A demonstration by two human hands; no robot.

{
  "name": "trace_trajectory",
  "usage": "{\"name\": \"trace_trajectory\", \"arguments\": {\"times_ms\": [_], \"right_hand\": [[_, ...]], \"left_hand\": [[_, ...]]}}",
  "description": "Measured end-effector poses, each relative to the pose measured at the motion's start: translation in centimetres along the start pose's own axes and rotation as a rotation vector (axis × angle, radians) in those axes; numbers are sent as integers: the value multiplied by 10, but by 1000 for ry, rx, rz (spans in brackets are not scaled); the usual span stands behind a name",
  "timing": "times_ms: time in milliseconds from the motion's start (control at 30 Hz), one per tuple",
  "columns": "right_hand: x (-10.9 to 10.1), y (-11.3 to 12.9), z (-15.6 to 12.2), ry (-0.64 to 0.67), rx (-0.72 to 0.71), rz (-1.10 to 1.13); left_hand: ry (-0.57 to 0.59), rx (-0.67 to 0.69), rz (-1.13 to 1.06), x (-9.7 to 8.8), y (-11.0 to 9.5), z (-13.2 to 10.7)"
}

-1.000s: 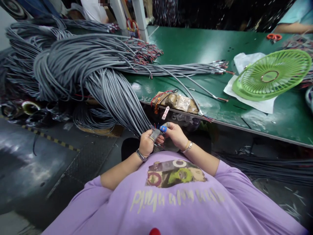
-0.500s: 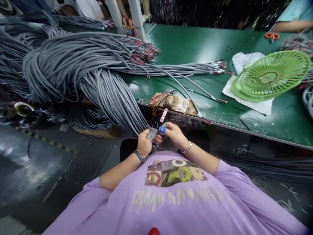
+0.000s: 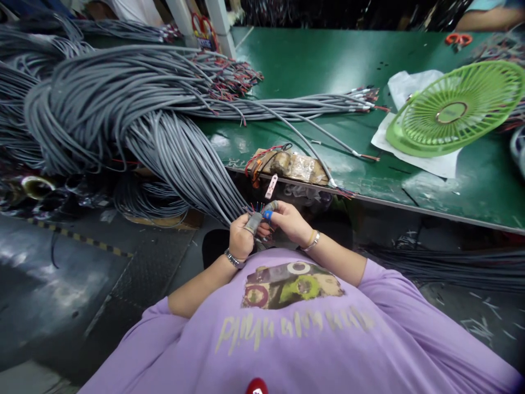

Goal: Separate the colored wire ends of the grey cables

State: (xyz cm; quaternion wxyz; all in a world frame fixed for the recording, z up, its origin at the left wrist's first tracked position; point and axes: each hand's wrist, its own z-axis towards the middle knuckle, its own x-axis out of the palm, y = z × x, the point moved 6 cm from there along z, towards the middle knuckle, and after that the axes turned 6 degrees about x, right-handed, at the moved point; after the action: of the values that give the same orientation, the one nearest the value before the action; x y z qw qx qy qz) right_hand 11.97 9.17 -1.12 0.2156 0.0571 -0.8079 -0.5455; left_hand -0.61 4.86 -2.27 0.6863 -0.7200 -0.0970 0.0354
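My left hand [image 3: 243, 235] is closed around the end of a grey cable, its thumb wrapped in grey tape. Thin coloured wires [image 3: 257, 207] fan out above that thumb. On the other side, my right hand [image 3: 289, 221] pinches at these wires, with grey and blue wraps on its fingertips. The two hands meet close in front of my chest. A thick bundle of grey cables [image 3: 192, 164] drapes off the table down to my left hand. The exact wire between my right fingertips is too small to make out.
On the green table [image 3: 311, 60] lie more grey cables [image 3: 303, 106] with stripped ends. A green fan [image 3: 459, 109] stands at right over white sheets, orange-handled scissors [image 3: 458, 40] behind. A taped brown block [image 3: 291, 166] sits at the near edge. Another person's arm [image 3: 490, 19] shows far right.
The view has tilted slightly, so the table and cables appear higher. My right fingers have come in closer to the left thumb at the wires; my left hand keeps its hold.
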Motion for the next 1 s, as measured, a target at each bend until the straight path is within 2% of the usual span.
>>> {"name": "trace_trajectory", "arguments": {"times_ms": [200,367,433,533,633,733,867,933,1000], "right_hand": [[1,-6,-1,-5,79,149],[0,-6,-4,88,63,168],[-3,-6,-3,111,69,213],[-13,-4,5,71,101,300],[-20,1,19,35,166,340],[-18,10,33,76,184,319],[-12,19,39,152,58,288],[-14,21,39,91,-60,278],[-20,23,37,-47,-189,253]], "left_hand": [[-36,5,-38,0,0,0],[-86,-2,-76,-3,-5,0],[-98,-12,-95,-3,-9,0],[-114,-14,-120,-2,-19,0],[-79,-2,-149,3,-30,1],[25,-19,-168,11,-35,6],[168,-81,-193,19,-33,14],[183,-94,-206,20,-30,18],[189,-101,-202,21,-29,21]]}}
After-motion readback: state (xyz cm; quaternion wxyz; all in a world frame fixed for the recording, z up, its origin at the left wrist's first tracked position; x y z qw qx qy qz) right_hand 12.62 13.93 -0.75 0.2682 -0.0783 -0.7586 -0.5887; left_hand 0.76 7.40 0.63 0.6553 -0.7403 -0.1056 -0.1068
